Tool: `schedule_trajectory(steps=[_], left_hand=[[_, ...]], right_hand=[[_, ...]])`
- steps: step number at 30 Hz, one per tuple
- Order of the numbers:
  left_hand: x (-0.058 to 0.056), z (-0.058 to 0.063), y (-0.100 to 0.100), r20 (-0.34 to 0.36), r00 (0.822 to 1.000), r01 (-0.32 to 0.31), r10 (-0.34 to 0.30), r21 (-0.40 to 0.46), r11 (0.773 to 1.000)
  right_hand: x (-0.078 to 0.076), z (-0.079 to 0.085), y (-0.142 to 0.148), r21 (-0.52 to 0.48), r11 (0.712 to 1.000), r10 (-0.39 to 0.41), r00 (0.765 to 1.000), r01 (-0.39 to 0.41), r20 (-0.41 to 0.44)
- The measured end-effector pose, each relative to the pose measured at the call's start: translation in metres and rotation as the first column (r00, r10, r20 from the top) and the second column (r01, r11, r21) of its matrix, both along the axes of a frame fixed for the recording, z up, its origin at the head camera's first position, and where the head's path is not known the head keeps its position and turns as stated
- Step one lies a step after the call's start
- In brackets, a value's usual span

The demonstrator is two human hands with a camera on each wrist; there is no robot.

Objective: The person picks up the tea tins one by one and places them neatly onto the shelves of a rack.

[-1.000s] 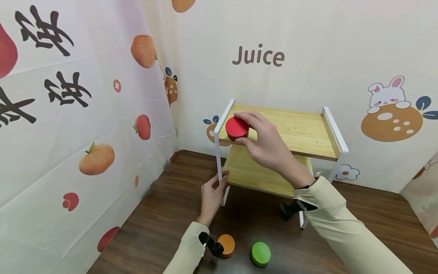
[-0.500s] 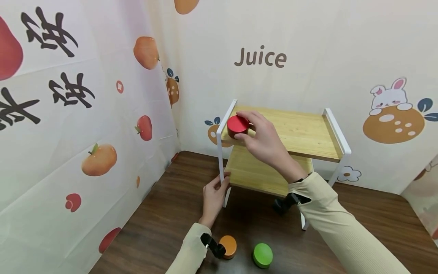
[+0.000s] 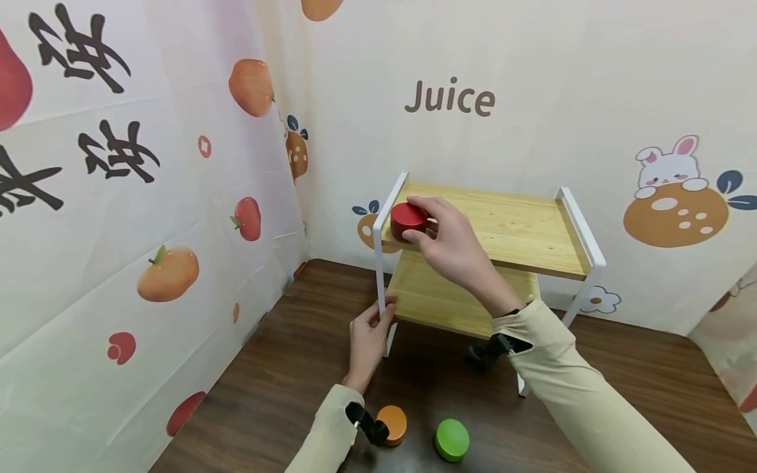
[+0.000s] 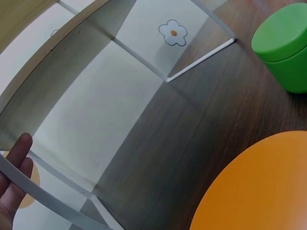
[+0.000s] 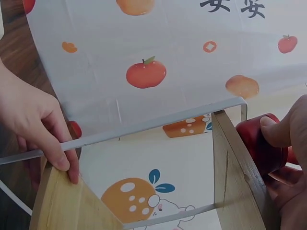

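My right hand point(image 3: 454, 248) holds a round red canister point(image 3: 408, 222) between thumb and fingers at the left front of the upper board point(image 3: 508, 223) of a small two-tier wooden shelf. In the right wrist view, the canister's point(image 5: 261, 143) base is against the board's top face. My left hand point(image 3: 367, 338) grips the shelf's white left front post point(image 3: 379, 269) at the height of the lower board point(image 3: 443, 299). An orange canister point(image 3: 392, 424) and a green canister point(image 3: 452, 439) stand on the table in front, near my left wrist.
The shelf stands on a dark wood table point(image 3: 266, 374). A printed cloth wall point(image 3: 532, 118) rises behind it, and another point(image 3: 195, 190) along the left. The upper board has raised white rails point(image 3: 579, 223) at its sides.
My right hand has lowered the red canister slightly onto the left front of the upper board, and its top has tilted back. My left hand stays on the post.
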State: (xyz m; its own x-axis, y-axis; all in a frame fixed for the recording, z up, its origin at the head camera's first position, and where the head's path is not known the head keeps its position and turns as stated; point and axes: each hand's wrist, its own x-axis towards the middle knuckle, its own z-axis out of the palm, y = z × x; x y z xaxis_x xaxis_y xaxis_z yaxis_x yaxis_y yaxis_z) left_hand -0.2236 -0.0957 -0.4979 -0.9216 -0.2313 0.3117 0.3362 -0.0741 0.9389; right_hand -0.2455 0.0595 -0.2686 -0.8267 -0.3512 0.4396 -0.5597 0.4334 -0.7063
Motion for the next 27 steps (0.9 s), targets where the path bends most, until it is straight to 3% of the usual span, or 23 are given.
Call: schedule_trajectory(steps=[27], left_hand=[[-0.0013, -0.0017, 0.0003, 0.003, 1.000, 0.008, -0.008, -0.014, 1.000]], right_hand=[[-0.0005, 0.0034, -0.0021, 0.060, 0.998, -0.022, 1.000, 0.021, 0.021]])
